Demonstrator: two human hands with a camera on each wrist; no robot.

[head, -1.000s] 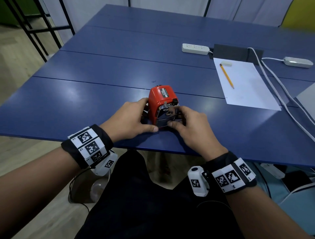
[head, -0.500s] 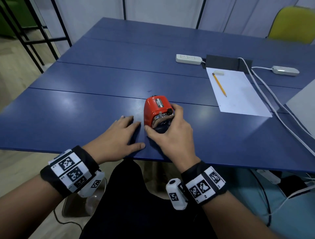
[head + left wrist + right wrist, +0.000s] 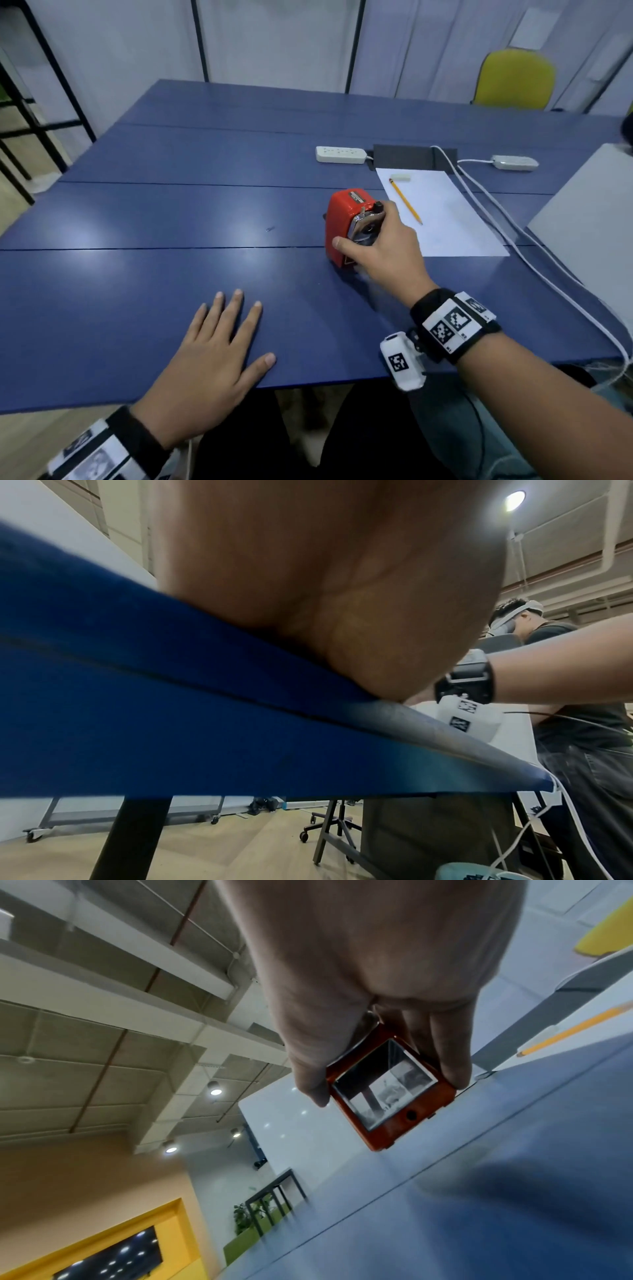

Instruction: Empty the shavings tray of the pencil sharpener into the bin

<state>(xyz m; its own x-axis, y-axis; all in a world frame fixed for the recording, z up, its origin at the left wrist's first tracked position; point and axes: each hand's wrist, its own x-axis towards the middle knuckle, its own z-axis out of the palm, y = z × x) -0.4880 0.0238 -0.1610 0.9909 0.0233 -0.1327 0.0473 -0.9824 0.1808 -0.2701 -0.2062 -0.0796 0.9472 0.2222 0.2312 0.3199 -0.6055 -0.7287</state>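
The red pencil sharpener [image 3: 340,219] is at the table's middle right, beside the white sheet. My right hand [image 3: 376,246] grips it from the near side, thumb on its left face and fingers over the top right by the black knob. In the right wrist view the sharpener [image 3: 411,1118] shows its clear shavings tray [image 3: 383,1088] seated in the body, tilted just over the blue table [image 3: 479,1191]. My left hand [image 3: 222,342] lies flat on the table near the front edge, holding nothing. I see no bin in any view.
A white sheet [image 3: 455,219] with a yellow pencil [image 3: 406,202] and an eraser [image 3: 400,177] lies right of the sharpener. Two power strips [image 3: 339,155] and white cables [image 3: 513,233] run along the right. A grey board [image 3: 589,222] and a yellow chair [image 3: 513,78] stand beyond. Another person [image 3: 548,642] stands nearby.
My left hand let go of the sharpener and settled flat near the front edge. My right hand took the sharpener alone and carried it away from me, toward the paper.
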